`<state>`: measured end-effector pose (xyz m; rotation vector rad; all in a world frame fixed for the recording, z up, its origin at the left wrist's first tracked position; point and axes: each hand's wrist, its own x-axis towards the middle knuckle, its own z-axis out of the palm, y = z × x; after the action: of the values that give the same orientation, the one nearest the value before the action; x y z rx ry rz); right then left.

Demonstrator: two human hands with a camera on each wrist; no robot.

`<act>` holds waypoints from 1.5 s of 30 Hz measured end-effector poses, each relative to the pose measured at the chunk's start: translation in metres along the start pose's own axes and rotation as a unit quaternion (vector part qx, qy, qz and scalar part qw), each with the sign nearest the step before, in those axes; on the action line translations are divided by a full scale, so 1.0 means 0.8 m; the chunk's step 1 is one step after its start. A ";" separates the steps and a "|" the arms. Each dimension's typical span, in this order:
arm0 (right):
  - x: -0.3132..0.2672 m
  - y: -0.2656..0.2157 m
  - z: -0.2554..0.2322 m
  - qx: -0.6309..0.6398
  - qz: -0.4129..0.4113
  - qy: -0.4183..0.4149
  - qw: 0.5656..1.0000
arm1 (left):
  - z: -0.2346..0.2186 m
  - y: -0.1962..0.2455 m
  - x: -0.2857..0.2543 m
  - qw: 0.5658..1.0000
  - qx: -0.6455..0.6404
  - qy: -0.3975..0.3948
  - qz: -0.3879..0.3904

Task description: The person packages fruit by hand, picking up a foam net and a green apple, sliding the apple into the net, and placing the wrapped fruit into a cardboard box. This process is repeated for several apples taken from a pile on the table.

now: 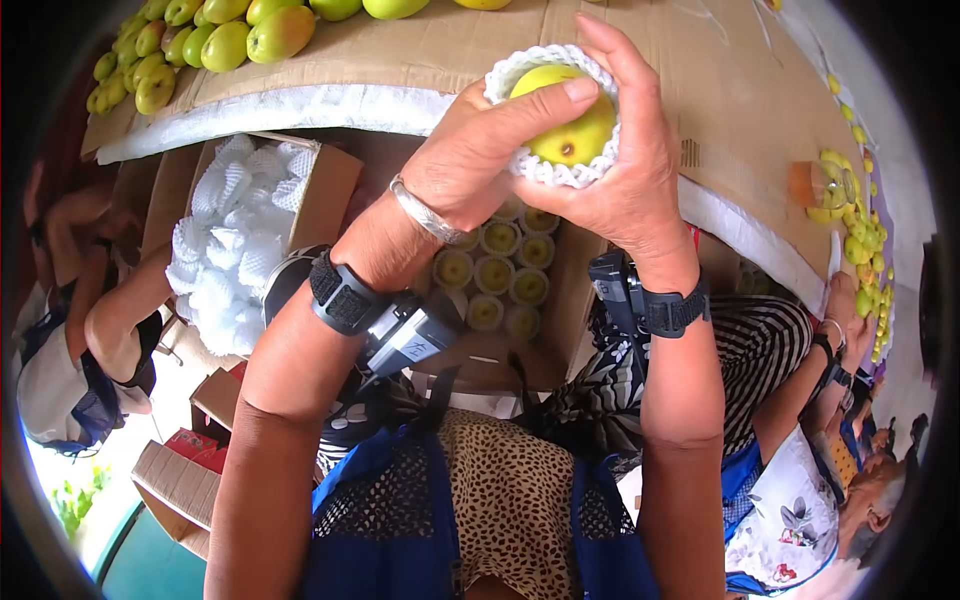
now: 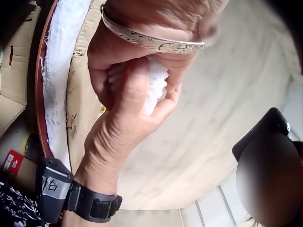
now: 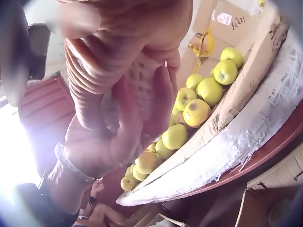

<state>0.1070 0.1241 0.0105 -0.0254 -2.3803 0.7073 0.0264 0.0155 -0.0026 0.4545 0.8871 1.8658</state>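
Both hands hold a yellow-green apple point(image 1: 586, 132) in a white foam net point(image 1: 565, 178) above the front edge of the cardboard-covered table. My left hand point(image 1: 462, 152), with a silver bracelet, lays its thumb across the apple while its other fingers are hidden behind. On the other side, my right hand point(image 1: 645, 185) cups the net, one finger reaching up past its rim. In the left wrist view, fingers of the right hand point(image 2: 128, 99) wrap the ribbed foam net point(image 2: 157, 85). From the right wrist, the net is mostly covered by fingers.
Below the hands, a carton holds rows of netted apples point(image 1: 493, 273). Left of it, a box point(image 1: 325, 195) overflows with white foam nets point(image 1: 235, 215). Loose apples point(image 1: 225, 45) lie along the table point(image 1: 400, 60). Other people sit at both sides.
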 end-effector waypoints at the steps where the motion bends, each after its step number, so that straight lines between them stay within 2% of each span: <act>1: 0.001 0.000 0.002 0.014 -0.021 0.009 1.000 | -0.002 0.003 -0.001 1.000 0.010 -0.003 -0.004; 5: 0.005 0.001 0.003 0.051 -0.071 0.010 0.996 | -0.009 0.000 -0.004 1.000 -0.006 -0.010 -0.027; 10: 0.001 0.008 0.010 0.035 -0.068 0.009 0.997 | -0.012 -0.002 -0.006 1.000 -0.008 0.007 -0.027; 13: -0.008 0.019 0.017 0.037 -0.039 -0.047 0.997 | -0.015 -0.004 -0.004 0.999 0.024 0.011 -0.026; 15: -0.006 0.018 0.010 0.051 -0.047 -0.032 0.997 | -0.013 0.002 -0.007 0.999 0.030 0.031 -0.029; 18: 0.002 -0.006 0.014 0.057 0.009 0.061 0.996 | -0.019 0.001 -0.002 0.999 -0.031 0.026 -0.003; 19: -0.003 -0.005 0.013 0.108 0.063 0.066 0.990 | -0.021 0.006 -0.002 0.999 0.016 0.028 -0.010; 20: -0.007 -0.004 0.012 0.161 0.116 0.077 0.977 | -0.023 0.009 -0.003 1.000 -0.002 0.021 0.004; 21: -0.011 -0.003 0.011 0.212 0.168 0.093 0.958 | -0.026 0.012 -0.003 1.000 -0.019 0.013 0.017; 23: -0.021 0.018 0.003 0.409 0.273 0.027 0.871 | -0.030 0.013 -0.004 0.998 -0.028 -0.009 0.048; 24: -0.023 0.011 0.016 0.367 0.226 0.044 0.901 | -0.029 0.014 -0.005 0.998 -0.024 -0.021 0.061; 27: -0.024 0.003 0.014 0.362 0.286 -0.052 0.886 | -0.033 0.007 0.001 0.998 -0.002 -0.025 0.062; 28: -0.023 -0.004 0.015 0.365 0.304 -0.052 0.879 | -0.035 0.003 0.001 0.998 0.006 -0.022 0.053; 31: -0.034 0.007 0.022 0.282 0.257 -0.021 0.924 | -0.035 0.004 0.001 0.999 0.022 -0.008 0.038; 35: -0.032 0.007 0.021 0.330 0.271 -0.033 0.903 | -0.032 0.007 -0.004 0.998 0.007 -0.035 0.054; 38: -0.030 0.006 0.018 0.392 0.305 -0.007 0.868 | -0.040 0.003 0.003 0.998 0.037 -0.043 0.031; 41: -0.029 0.010 0.005 0.412 0.331 -0.050 0.847 | -0.038 0.008 -0.003 0.997 0.061 -0.047 -0.005; 42: -0.029 0.015 -0.002 0.406 0.367 -0.107 0.830 | -0.035 0.011 -0.005 0.996 0.069 -0.044 -0.021; 45: -0.031 0.020 -0.004 0.440 0.373 -0.132 0.806 | -0.039 0.013 -0.007 0.995 0.060 -0.063 -0.059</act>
<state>0.1261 0.1347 -0.0098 -0.5130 -1.9904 2.2550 0.0025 -0.0040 -0.0155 0.5747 0.9241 1.6648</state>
